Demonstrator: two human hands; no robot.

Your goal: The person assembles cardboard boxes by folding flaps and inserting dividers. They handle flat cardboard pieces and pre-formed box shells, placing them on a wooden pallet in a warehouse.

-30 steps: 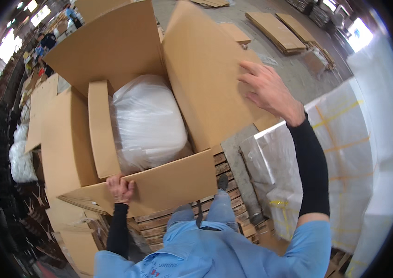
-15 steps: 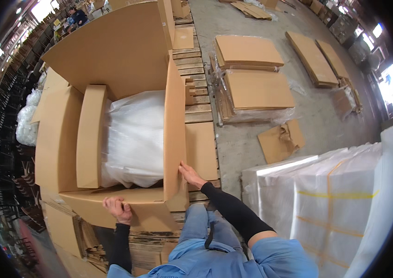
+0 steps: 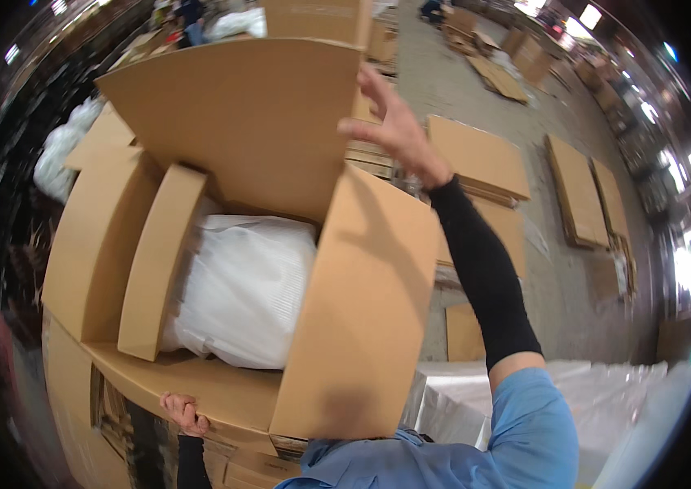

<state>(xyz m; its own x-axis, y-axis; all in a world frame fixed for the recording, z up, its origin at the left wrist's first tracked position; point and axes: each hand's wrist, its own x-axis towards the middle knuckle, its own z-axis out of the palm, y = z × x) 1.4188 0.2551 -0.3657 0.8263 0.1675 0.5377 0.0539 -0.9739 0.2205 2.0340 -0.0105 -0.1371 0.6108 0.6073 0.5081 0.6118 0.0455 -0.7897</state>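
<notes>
A large open cardboard box (image 3: 182, 375) stands before me, holding an object wrapped in white foam sheet (image 3: 252, 285). Along its left inner side sits a long cardboard insert (image 3: 162, 265). My left hand (image 3: 185, 414) has its fingers curled over the near flap's edge. Raised beside the right edge of the upright far flap (image 3: 239, 118), my right hand (image 3: 394, 130) has spread fingers and holds nothing; whether it touches the flap I cannot tell. The right flap (image 3: 366, 301) leans outward, with the right arm's shadow across it.
Flat cardboard stacks (image 3: 476, 155) lie to the right, and another stack (image 3: 578, 191) rests farther out on the floor. Plastic-wrapped goods (image 3: 468, 399) stand close at my right. White wrapped bundles (image 3: 68, 151) are at the left. People (image 3: 191, 18) are in the background.
My right hand has left the right flap and risen toward the far flap. The right flap has swung outward. My left hand still grips the near flap; the whole view has shifted.
</notes>
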